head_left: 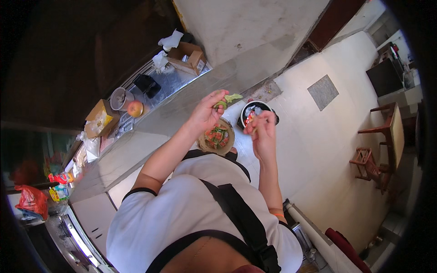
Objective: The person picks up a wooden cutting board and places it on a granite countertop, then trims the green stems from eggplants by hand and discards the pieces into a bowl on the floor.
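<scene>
Now the left hand (pixel 207 113) is pinched shut around a green fruit piece (pixel 226 100), raised above the plate (pixel 216 137) of cut fruit. Right hand (pixel 261 127) is curled closed just beside it, over the bin (pixel 253 113); what it grips, I can't tell.

An apple (pixel 134 108) lies on the desk (pixel 150 136) near its far edge, just beside a round grey container (pixel 119 98). A small yellow-topped carton (pixel 101 119) sits close to them, nearer the left end. Further along the far edge stand a dark box (pixel 146 84) and an open cardboard box (pixel 186 58) with crumpled white paper (pixel 170 40) beside it. A red plastic bag (pixel 31 200) lies at the left end. On the floor (pixel 327 136), well apart, stand a wooden chair (pixel 387 132) and a low stool (pixel 364 159).
</scene>
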Tool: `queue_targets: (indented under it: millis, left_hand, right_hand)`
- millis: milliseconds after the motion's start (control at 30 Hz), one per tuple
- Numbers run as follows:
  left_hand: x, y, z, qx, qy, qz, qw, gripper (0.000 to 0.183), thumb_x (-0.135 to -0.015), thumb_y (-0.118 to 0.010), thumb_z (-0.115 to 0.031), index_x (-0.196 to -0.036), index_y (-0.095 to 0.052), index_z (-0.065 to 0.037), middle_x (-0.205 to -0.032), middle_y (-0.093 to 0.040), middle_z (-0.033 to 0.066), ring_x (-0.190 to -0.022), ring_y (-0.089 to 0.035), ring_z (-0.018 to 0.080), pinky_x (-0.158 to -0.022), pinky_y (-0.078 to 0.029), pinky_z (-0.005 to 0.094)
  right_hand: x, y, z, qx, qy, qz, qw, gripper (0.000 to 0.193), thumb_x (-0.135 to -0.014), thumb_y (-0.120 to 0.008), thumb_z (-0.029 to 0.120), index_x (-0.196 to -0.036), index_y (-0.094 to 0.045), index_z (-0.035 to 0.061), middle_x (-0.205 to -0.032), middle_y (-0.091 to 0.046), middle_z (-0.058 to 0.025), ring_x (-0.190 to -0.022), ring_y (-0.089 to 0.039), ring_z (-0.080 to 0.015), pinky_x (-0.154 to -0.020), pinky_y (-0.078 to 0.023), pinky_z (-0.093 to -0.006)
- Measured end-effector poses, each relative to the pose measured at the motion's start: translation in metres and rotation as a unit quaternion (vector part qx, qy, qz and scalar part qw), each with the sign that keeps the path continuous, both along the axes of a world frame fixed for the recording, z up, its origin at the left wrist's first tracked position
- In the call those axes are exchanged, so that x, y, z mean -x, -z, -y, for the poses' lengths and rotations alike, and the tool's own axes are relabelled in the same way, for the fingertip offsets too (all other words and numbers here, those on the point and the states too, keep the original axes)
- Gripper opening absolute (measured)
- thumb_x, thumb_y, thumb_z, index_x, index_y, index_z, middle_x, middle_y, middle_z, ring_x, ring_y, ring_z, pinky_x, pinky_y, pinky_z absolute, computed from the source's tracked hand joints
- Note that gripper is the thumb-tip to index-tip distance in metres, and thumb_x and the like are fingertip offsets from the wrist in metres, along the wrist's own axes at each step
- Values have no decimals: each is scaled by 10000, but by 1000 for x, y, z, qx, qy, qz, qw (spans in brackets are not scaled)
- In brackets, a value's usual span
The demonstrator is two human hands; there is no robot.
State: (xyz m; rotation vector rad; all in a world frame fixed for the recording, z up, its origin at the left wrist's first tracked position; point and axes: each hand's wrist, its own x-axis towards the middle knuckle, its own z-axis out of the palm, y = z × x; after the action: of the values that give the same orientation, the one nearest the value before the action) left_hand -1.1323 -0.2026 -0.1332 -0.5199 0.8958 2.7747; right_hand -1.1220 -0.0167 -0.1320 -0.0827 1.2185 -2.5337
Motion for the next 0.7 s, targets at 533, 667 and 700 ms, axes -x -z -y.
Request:
queue_targets:
  millis: [533, 667, 700]
  left_hand:
    - [-22, -1, -5, 181, 13, -90, 979, 179, -858, -519, -136, -989, -542, -17, -876, -561, 28, -722, -510, 64, -644, -433, 186]
    - [-19, 7, 12, 224, 28, -92, 970, 172, -864, -511, -149, -966, -553, -17, -879, -572, 19, -780, -535, 68, -674, -436, 186]
    - [-16, 9, 20, 235, 24, -91, 967, 169, -866, -509, -152, -957, -555, -18, -876, -574, 17, -793, -541, 70, -679, -437, 186]
  right_hand:
    - [-14, 9, 58, -386, 40, -218, 895, 117, -869, -460, 130, -860, -466, 14, -675, -512, -112, -587, -512, -185, -523, -396, -293]
    - [-11, 13, 63, -462, 111, -310, 823, 89, -830, -494, 89, -831, -466, 4, -641, -494, -161, -583, -525, -277, -520, -403, -335]
    - [-10, 13, 63, -480, 113, -312, 812, 91, -821, -503, 93, -828, -470, 9, -645, -506, -163, -583, -526, -299, -517, -409, -347]
